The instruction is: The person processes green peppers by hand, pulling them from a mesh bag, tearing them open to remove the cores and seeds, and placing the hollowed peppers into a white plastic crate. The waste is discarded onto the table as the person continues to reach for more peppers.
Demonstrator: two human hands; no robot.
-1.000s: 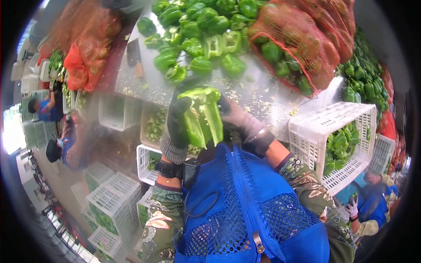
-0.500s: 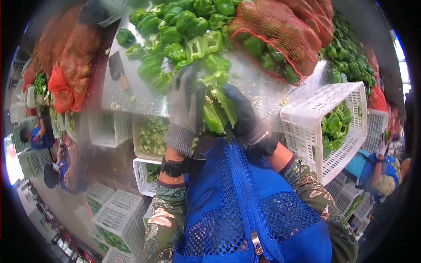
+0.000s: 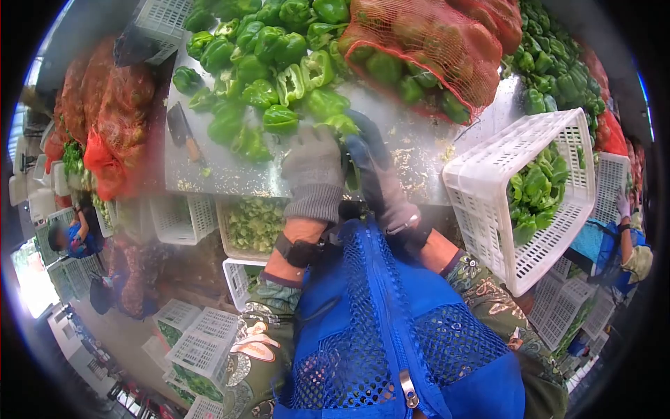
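The pepper (image 3: 353,176) is between the two gloved hands, at the near edge of the metal table (image 3: 412,157); its upper end shows bright, glossy light green, while a darker green strip shows lower down between the palms; most of it is hidden by the gloves, so its full shape and whether it is cut cannot be told. The left hand (image 3: 313,164), in a grey knit glove, is narrow, back up, its fingers together against the pepper's left side; the right hand (image 3: 375,167), in a dark and grey glove, is also narrow, its fingers long against the right side, so that the pepper is held between both. Just beyond lie the loose peppers (image 3: 269,52), shiny green, some whole, some opened to show pale flesh and hollow insides; beside them a red mesh sack (image 3: 426,42) lies with its mouth open on more peppers; a knife (image 3: 183,133) with a dark blade and wooden handle rests at the table's left; pale scraps (image 3: 255,225) fill a bin below the edge; a white crate (image 3: 481,209), tilted at the right, holds green pepper pieces (image 3: 537,195).
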